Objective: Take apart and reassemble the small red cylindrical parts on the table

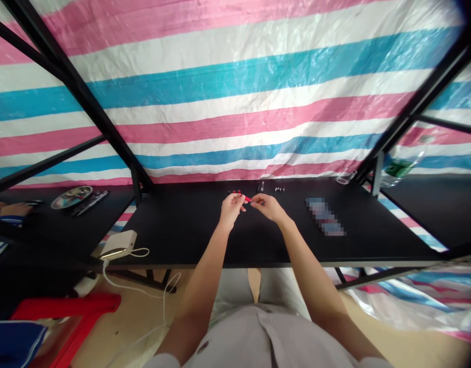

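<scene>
Over the black table, my left hand [231,208] and my right hand [268,206] meet at the fingertips, both closed on a slim red pen-like piece [248,199]. Its ends are hidden in my fingers, so its exact kind is unclear. Just behind my left hand lie a few tiny dark and red bits [234,192], partly covered. Past my right hand are a small dark and clear piece [261,186] and several little shiny pieces [279,189], too small to name.
To the right lies a pixelated flat object [325,216]; a clear plastic piece [346,177] is at the back. A white power bank [119,243] with a cable rests at the front left. Black frame bars [120,135] rise at the sides. Another person's hand [13,209] is far left.
</scene>
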The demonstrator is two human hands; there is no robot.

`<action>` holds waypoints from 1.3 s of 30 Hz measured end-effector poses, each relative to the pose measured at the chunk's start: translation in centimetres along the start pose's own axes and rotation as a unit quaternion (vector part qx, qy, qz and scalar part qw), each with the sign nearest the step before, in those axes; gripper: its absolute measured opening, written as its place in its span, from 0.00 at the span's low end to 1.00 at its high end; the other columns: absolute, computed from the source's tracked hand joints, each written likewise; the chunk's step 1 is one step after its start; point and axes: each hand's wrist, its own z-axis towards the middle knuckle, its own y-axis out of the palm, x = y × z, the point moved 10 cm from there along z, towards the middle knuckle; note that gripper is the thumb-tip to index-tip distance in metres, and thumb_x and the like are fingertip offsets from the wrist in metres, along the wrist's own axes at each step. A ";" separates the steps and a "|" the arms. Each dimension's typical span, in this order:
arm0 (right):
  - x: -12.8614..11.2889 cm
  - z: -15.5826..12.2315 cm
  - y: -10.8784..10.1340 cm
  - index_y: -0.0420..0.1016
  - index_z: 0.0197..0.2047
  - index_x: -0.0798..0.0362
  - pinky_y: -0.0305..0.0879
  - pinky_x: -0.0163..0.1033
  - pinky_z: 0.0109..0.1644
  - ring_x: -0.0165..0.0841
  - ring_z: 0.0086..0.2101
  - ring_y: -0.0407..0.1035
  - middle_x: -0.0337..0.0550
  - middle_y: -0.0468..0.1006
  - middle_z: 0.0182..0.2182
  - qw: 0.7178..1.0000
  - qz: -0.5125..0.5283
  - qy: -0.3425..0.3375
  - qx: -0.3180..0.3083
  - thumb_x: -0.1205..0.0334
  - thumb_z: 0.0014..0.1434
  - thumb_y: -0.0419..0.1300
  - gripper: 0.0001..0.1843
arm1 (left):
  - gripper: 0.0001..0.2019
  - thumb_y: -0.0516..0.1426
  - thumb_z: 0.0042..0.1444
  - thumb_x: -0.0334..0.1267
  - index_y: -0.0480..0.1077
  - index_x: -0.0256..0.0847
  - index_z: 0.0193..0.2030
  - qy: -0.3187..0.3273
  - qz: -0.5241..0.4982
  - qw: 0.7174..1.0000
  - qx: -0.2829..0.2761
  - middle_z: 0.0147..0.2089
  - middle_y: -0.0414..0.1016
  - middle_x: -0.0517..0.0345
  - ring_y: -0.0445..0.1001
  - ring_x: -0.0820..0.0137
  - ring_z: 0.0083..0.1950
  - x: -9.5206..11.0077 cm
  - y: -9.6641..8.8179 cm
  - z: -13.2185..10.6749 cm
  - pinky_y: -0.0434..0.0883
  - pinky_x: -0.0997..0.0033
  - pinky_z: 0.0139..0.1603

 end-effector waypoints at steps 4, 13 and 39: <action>0.0 0.4 -1.1 0.72 0.31 0.52 0.63 0.34 0.36 0.28 0.29 0.65 0.40 0.71 0.32 0.997 -0.070 -0.022 0.039 0.59 0.48 0.59 0.07 | 0.11 0.60 0.45 0.40 0.68 0.36 0.34 0.001 0.006 1.000 -0.014 0.31 0.73 0.56 0.68 0.78 0.23 -0.4 1.0 0.2 0.64 0.78 0.23; 7.9 0.6 -5.7 0.73 0.33 0.52 0.60 0.34 0.35 0.30 0.29 0.67 0.38 0.73 0.27 0.955 -0.182 0.172 0.160 0.61 0.48 0.59 0.07 | 0.07 0.56 0.50 0.39 0.68 0.37 0.35 0.079 0.155 0.983 0.057 0.31 0.72 0.58 0.69 0.76 0.28 -2.2 2.1 2.2 0.69 0.74 0.31; 14.6 3.5 -3.2 0.72 0.38 0.49 0.58 0.43 0.48 0.35 0.41 0.68 0.41 0.76 0.38 0.924 -0.219 0.281 0.140 0.63 0.52 0.55 0.09 | 0.08 0.50 0.56 0.34 0.65 0.36 0.41 0.001 0.489 0.871 0.054 0.44 0.71 0.46 0.66 0.62 0.49 -8.0 8.1 8.5 0.62 0.64 0.47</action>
